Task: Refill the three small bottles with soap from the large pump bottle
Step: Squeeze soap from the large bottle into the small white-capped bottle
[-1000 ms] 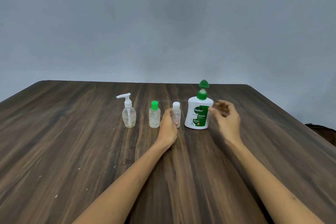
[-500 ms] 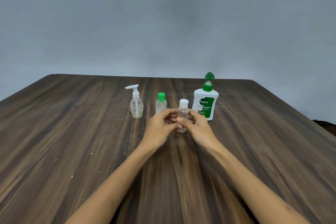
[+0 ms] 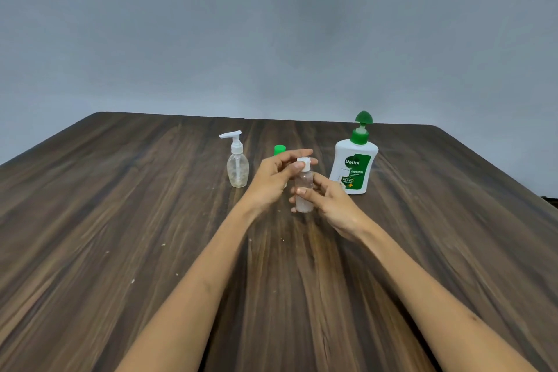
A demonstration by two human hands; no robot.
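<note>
The right hand (image 3: 330, 207) curled its fingers round the body of the small clear bottle (image 3: 303, 190), held upright near the table's middle, while the left hand (image 3: 273, 180) pinched that bottle's white cap (image 3: 303, 162) between thumb and fingers. Just behind the left hand, at about 11 o'clock from the held bottle, only the green cap (image 3: 279, 149) of a second small bottle showed, and further toward 10 o'clock stood the clear pump bottle (image 3: 237, 167). The large Dettol pump bottle (image 3: 354, 167) stood at 2 o'clock on the dark wooden table (image 3: 120, 220).
</note>
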